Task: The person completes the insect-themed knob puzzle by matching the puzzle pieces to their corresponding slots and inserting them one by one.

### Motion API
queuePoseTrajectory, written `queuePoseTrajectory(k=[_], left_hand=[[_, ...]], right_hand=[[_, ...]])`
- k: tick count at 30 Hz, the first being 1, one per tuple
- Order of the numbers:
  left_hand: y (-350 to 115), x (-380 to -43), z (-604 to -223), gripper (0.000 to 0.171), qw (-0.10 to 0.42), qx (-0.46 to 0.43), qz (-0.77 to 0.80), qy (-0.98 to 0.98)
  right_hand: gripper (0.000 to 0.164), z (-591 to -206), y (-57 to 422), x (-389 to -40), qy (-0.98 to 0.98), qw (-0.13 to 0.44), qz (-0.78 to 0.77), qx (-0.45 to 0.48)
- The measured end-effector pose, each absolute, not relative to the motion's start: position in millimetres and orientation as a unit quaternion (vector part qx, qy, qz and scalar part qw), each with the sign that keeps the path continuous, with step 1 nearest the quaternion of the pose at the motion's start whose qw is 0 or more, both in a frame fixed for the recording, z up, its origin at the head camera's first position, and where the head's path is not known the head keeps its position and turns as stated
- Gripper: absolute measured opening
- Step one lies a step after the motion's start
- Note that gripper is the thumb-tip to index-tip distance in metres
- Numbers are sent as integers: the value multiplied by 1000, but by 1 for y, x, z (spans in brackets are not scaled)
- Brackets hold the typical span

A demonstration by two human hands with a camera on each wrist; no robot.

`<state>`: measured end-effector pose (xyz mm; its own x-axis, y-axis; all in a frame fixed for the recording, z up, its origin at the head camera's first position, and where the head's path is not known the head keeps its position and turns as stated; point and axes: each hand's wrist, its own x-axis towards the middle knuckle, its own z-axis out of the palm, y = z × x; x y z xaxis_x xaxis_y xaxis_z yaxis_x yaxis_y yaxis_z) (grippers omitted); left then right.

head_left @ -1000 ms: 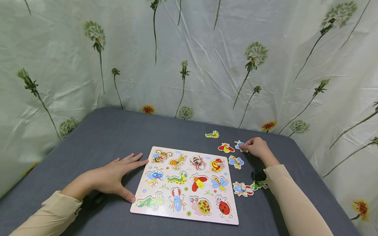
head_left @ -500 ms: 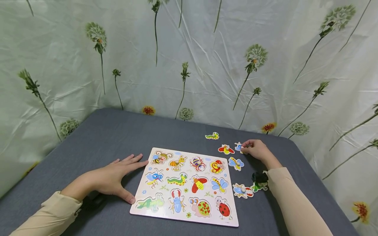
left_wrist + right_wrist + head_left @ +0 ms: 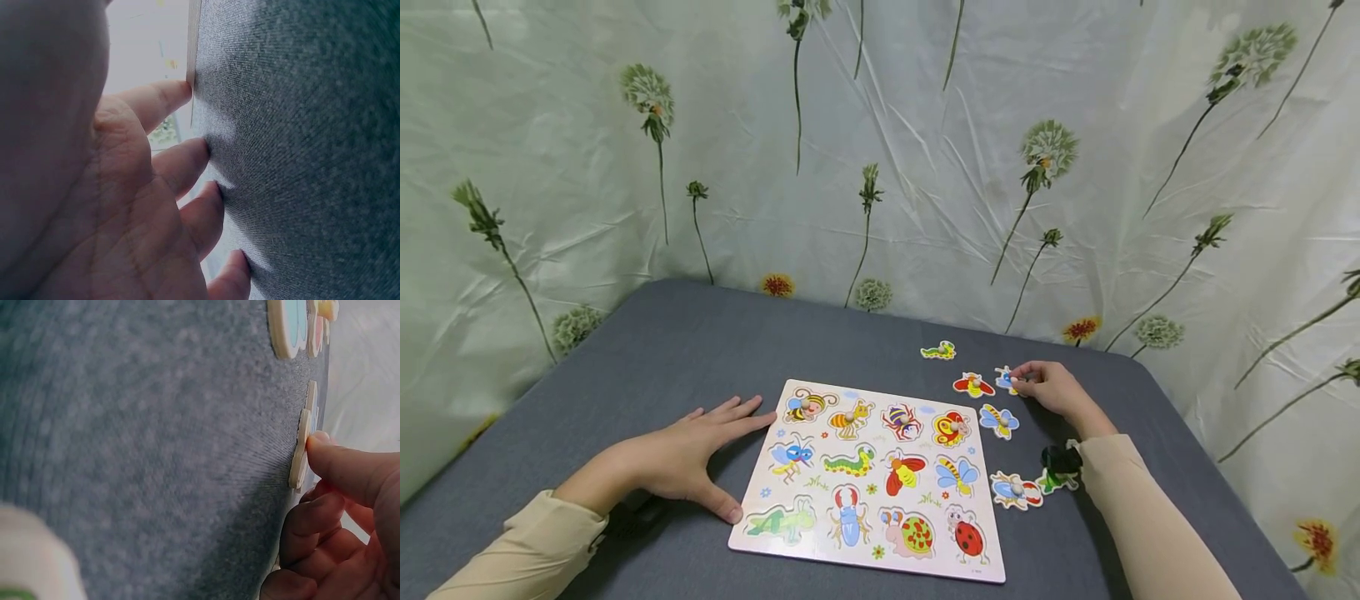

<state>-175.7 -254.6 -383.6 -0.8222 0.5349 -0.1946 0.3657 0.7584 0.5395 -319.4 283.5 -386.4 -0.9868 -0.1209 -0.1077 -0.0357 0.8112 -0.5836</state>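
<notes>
**Right hand on a loose piece beside the puzzle board**

The puzzle board (image 3: pixel 868 479) lies flat on the grey worktop (image 3: pixel 700 350). The left hand (image 3: pixel 688 454) rests palm down just left of the board, fingers straight and spread, fingertips (image 3: pixel 181 94) and thumb touching the board's left edge; it grips nothing.

Beyond the board's far right corner, the right hand (image 3: pixel 1052 387) has curled fingers, and its fingertips (image 3: pixel 325 447) press on the edge of a small blue insect piece (image 3: pixel 1006 379) lying on the worktop. Whether the piece is truly pinched I cannot tell.

Just off the board's right side lie a red piece (image 3: pixel 973 385), a blue-winged piece (image 3: pixel 998 419) and a blue-and-red piece (image 3: pixel 1015 490). A green caterpillar piece (image 3: pixel 938 351) lies farther behind the board.
</notes>
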Motion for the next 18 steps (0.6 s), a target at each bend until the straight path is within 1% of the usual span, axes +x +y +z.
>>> queuePoseTrajectory(k=[18], left_hand=[[-255, -175, -383, 125, 172, 242, 243, 924]], right_hand=[[33, -377, 281, -311, 945, 67, -317, -43]])
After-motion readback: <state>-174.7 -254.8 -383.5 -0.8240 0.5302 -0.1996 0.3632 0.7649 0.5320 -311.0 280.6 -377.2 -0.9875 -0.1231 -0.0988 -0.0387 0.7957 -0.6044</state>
